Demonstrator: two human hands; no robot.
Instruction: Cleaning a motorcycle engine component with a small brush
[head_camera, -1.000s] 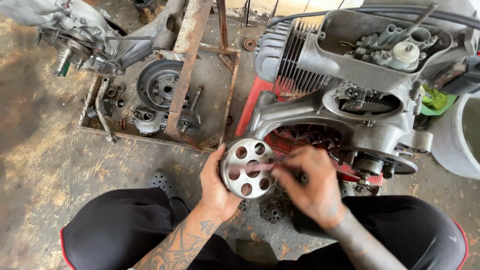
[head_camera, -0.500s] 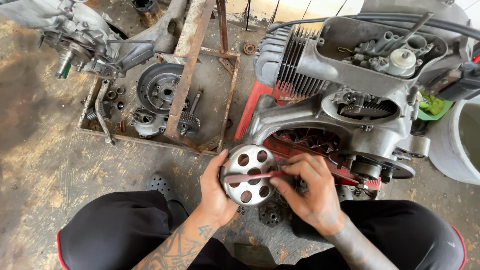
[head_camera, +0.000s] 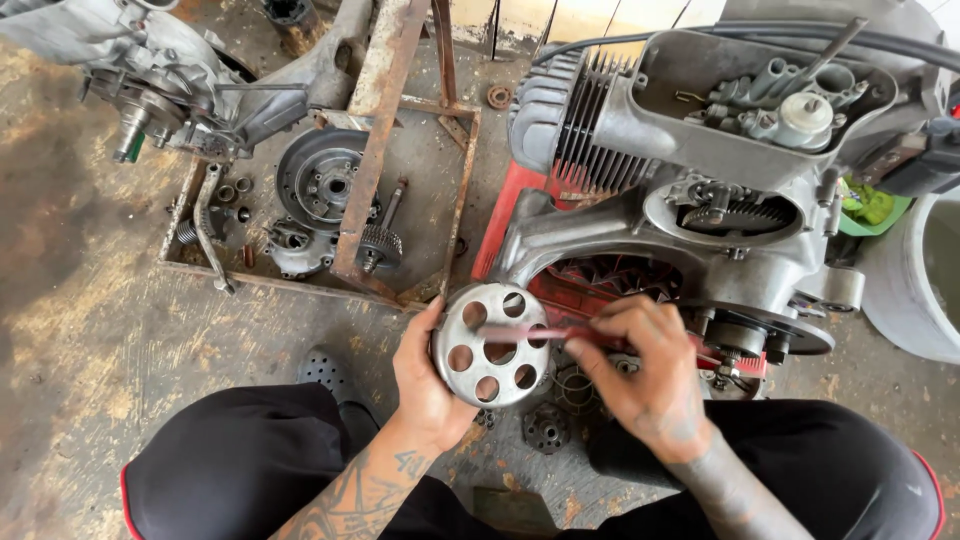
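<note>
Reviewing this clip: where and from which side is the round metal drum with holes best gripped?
Probably by its outer rim, from the left, as the left hand does now. The round metal drum faces up with its holed face showing, and the right hand lays a red tool across that face, so the rim stays free.

One head-worn camera looks steeply down from above the person's lap; it faces forward over the knees to the concrete floor (head_camera: 90, 330); the hands sit close below, the engine (head_camera: 700, 170) just beyond, upper right.
</note>
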